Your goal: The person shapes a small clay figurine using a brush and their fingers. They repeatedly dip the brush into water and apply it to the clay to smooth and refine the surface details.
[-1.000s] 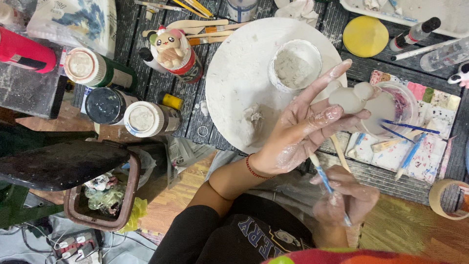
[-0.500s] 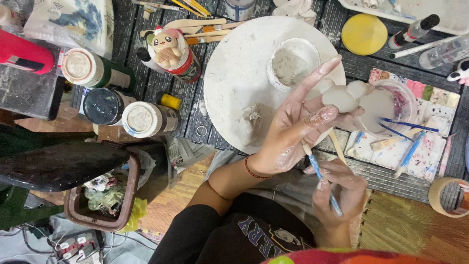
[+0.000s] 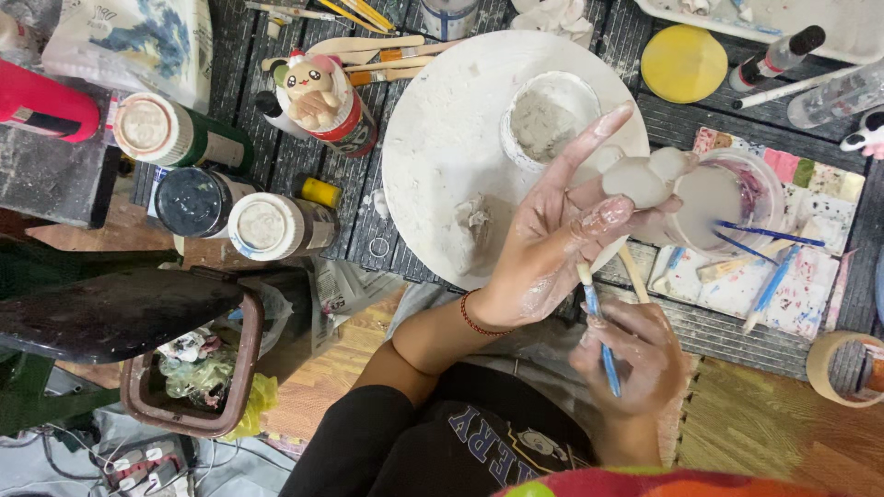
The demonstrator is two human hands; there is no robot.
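Note:
My left hand (image 3: pixel 552 235), smeared with white clay, is raised over the round white board (image 3: pixel 433 138) and pinches a small white clay figure (image 3: pixel 645 177) between thumb and fingers. Below it, my right hand (image 3: pixel 635 364) grips a blue-handled paintbrush (image 3: pixel 599 331), its tip pointing up toward the left palm. A small cup of grey clay slip (image 3: pixel 545 118) stands on the board, just left of the raised fingers. A lump of clay (image 3: pixel 476 219) lies on the board near my left wrist.
A water cup with blue brushes (image 3: pixel 727 198) stands on a paint-stained cloth (image 3: pixel 783 267) at right. Paint bottles (image 3: pixel 267 225), a toy-topped red can (image 3: pixel 322 97), a yellow lid (image 3: pixel 683 63) and a tape roll (image 3: pixel 843 368) surround the board. A brown bin (image 3: pixel 198 377) sits lower left.
My left hand has lifted the clay figure slightly up and left. The right hand has brought the brush tip closer to the left palm.

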